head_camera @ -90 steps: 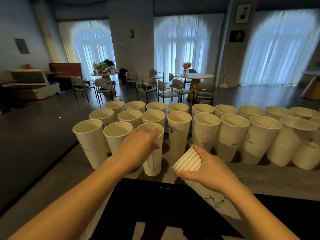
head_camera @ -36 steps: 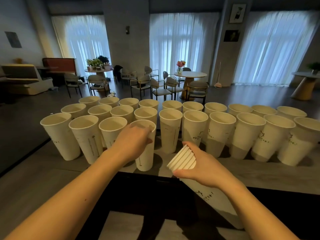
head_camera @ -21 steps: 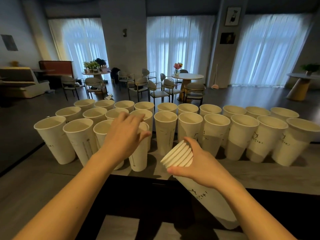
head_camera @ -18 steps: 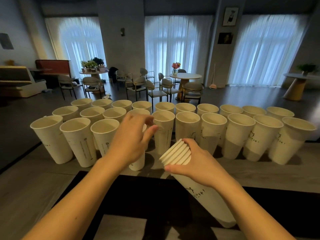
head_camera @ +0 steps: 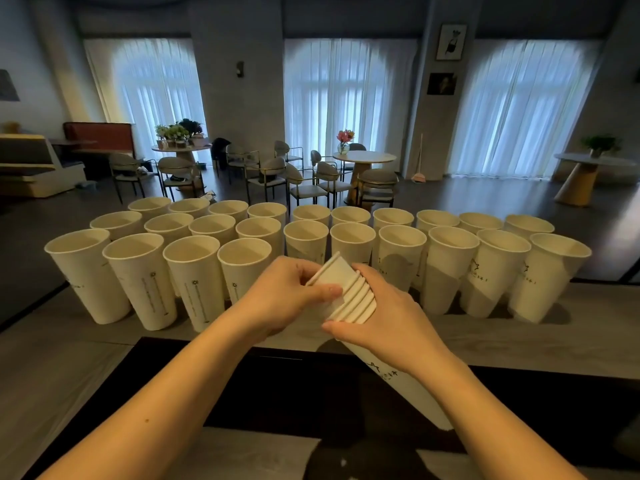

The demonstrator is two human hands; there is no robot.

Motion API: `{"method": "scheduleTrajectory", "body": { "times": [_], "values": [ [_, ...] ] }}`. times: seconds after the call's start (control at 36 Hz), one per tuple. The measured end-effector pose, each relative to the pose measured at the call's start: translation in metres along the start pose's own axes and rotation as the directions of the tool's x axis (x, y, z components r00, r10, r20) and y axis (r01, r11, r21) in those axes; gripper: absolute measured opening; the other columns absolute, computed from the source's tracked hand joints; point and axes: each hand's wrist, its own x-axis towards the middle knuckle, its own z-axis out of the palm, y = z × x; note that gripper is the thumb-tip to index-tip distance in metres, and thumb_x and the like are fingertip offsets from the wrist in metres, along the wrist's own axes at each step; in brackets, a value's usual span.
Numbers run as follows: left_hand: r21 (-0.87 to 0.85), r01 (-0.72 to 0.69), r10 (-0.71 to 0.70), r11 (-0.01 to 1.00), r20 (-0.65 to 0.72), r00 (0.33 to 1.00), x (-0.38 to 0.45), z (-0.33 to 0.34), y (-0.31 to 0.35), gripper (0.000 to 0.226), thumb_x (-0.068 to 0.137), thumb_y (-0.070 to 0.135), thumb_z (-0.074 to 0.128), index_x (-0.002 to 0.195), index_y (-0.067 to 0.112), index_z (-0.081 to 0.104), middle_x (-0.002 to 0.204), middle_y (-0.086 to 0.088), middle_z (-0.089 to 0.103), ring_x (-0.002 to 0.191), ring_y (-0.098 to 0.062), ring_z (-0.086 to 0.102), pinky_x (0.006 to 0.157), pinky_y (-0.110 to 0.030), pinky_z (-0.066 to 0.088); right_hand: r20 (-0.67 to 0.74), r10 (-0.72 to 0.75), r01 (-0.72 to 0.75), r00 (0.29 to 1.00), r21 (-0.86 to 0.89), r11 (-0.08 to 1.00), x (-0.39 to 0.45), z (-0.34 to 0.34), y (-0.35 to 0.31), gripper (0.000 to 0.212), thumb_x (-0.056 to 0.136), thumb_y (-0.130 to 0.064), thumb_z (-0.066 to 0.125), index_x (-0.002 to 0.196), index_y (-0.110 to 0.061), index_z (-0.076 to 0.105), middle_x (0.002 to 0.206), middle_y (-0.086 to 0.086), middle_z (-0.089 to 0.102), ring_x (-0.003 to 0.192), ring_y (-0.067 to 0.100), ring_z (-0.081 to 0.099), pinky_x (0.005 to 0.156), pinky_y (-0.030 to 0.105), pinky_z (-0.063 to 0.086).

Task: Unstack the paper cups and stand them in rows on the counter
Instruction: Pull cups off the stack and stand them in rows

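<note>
Several tall white paper cups stand in rows on the grey counter (head_camera: 519, 337); the newest one (head_camera: 246, 268) stands fourth from the left in the front row. A tilted stack of nested cups (head_camera: 349, 296) points its rims up and to the left above the counter's near edge, and its long body (head_camera: 408, 386) runs down to the right under my arm. My right hand (head_camera: 388, 323) grips the stack just below the rims. My left hand (head_camera: 287, 296) pinches the top cup's rim (head_camera: 329, 271) with thumb and fingers.
The counter's near edge meets a black surface (head_camera: 294, 393) below my arms. Bare counter lies in front of the right part of the front row (head_camera: 485, 327). Beyond the counter is a room with round tables (head_camera: 363, 156) and chairs.
My left hand let go of the cup it stood in the front row and came right to the stack's top rim. The right hand kept holding the stack.
</note>
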Motion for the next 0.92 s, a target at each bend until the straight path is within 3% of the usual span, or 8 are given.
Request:
{"method": "scheduleTrajectory", "body": {
  "times": [0.14, 0.33, 0.44, 0.61, 0.69, 0.78, 0.83, 0.92],
  "values": [
    [0.275, -0.121, 0.195, 0.954, -0.259, 0.946, 0.008, -0.013, 0.014, 0.003, 0.09, 0.025, 0.066, 0.088, 0.024, 0.067, 0.076, 0.009, 0.064, 0.067, -0.001, 0.057, 0.05, -0.011, 0.043, 0.06, 0.109, -0.1, 0.992, -0.13, 0.986, -0.007, -0.011, 0.025, 0.09, 0.061, -0.078, 0.071, 0.136, -0.047, 0.03, 0.118, -0.019, 0.056, 0.102, 0.006, 0.056, 0.081, 0.037, 0.055],
    [0.829, -0.068, 0.245, 0.555, -0.085, 0.966, 0.028, 0.001, -0.009, 0.014, 0.091, 0.032, 0.063, 0.086, 0.019, 0.059, 0.085, 0.002, 0.063, 0.08, -0.018, 0.058, 0.067, -0.032, 0.048, 0.108, 0.25, -0.229, 0.962, -0.182, 0.956, -0.009, -0.024, 0.043, 0.106, 0.059, -0.081, 0.069, 0.147, -0.042, 0.023, 0.136, -0.006, 0.05, 0.119, 0.017, 0.049, 0.094, 0.042, 0.051],
    [0.909, -0.071, 0.238, 0.411, -0.031, 0.971, 0.037, 0.008, -0.016, 0.017, 0.092, 0.034, 0.062, 0.099, 0.018, 0.062, 0.096, -0.003, 0.066, 0.086, -0.02, 0.059, 0.064, -0.028, 0.036, 0.107, 0.226, -0.21, 0.968, -0.147, 0.967, -0.01, -0.028, 0.041, 0.106, 0.061, -0.08, 0.069, 0.148, -0.042, 0.022, 0.136, -0.008, 0.049, 0.12, 0.016, 0.049, 0.095, 0.04, 0.05],
    [0.934, -0.03, 0.188, 0.356, -0.04, 0.981, 0.042, 0.006, -0.021, 0.024, 0.093, 0.037, 0.06, 0.109, 0.019, 0.059, 0.106, -0.005, 0.067, 0.095, -0.021, 0.062, 0.063, -0.026, 0.037, 0.127, 0.21, -0.198, 0.969, -0.099, 0.975, -0.012, -0.032, 0.046, 0.108, 0.06, -0.082, 0.069, 0.148, -0.044, 0.02, 0.138, -0.009, 0.047, 0.12, 0.015, 0.046, 0.097, 0.039, 0.047],
    [0.914, 0.007, 0.132, 0.405, -0.066, 0.989, 0.044, 0.004, -0.023, 0.04, 0.089, 0.041, 0.064, 0.123, 0.022, 0.055, 0.113, -0.003, 0.067, 0.102, -0.02, 0.062, 0.068, -0.028, 0.046, 0.115, 0.204, -0.199, 0.972, -0.055, 0.978, -0.013, -0.032, 0.048, 0.111, 0.056, -0.086, 0.068, 0.147, -0.044, 0.019, 0.139, -0.01, 0.046, 0.12, 0.014, 0.046, 0.099, 0.041, 0.048],
    [0.819, 0.015, 0.199, 0.574, -0.156, 0.967, 0.038, 0.006, -0.016, 0.066, 0.082, 0.047, 0.069, 0.139, 0.027, 0.042, 0.124, 0.005, 0.064, 0.115, -0.016, 0.058, 0.089, -0.033, 0.051, 0.095, 0.192, -0.192, 0.977, -0.015, 0.981, -0.014, -0.032, 0.048, 0.118, 0.055, -0.084, 0.071, 0.149, -0.042, 0.014, 0.142, -0.009, 0.043, 0.123, 0.014, 0.045, 0.101, 0.04, 0.047],
    [0.736, -0.086, 0.328, 0.671, -0.192, 0.925, 0.029, 0.015, -0.005, 0.06, 0.085, 0.046, 0.065, 0.137, 0.027, 0.043, 0.118, 0.01, 0.064, 0.11, -0.009, 0.059, 0.091, -0.03, 0.051, 0.092, 0.178, -0.179, 0.98, 0.002, 0.984, -0.014, -0.033, 0.048, 0.121, 0.054, -0.081, 0.075, 0.148, -0.045, 0.008, 0.142, -0.009, 0.04, 0.123, 0.015, 0.046, 0.102, 0.039, 0.047],
    [0.357, -0.133, 0.183, 0.925, -0.109, 0.977, 0.013, 0.039, 0.011, 0.039, 0.094, 0.042, 0.053, 0.129, 0.029, 0.047, 0.109, 0.011, 0.068, 0.101, -0.001, 0.061, 0.091, -0.028, 0.051, 0.097, 0.129, -0.13, 0.987, 0.01, 0.991, -0.013, -0.031, 0.048, 0.12, 0.058, -0.065, 0.081, 0.147, -0.045, 0.003, 0.141, -0.005, 0.038, 0.118, 0.014, 0.049, 0.099, 0.036, 0.048]
  ]
}}
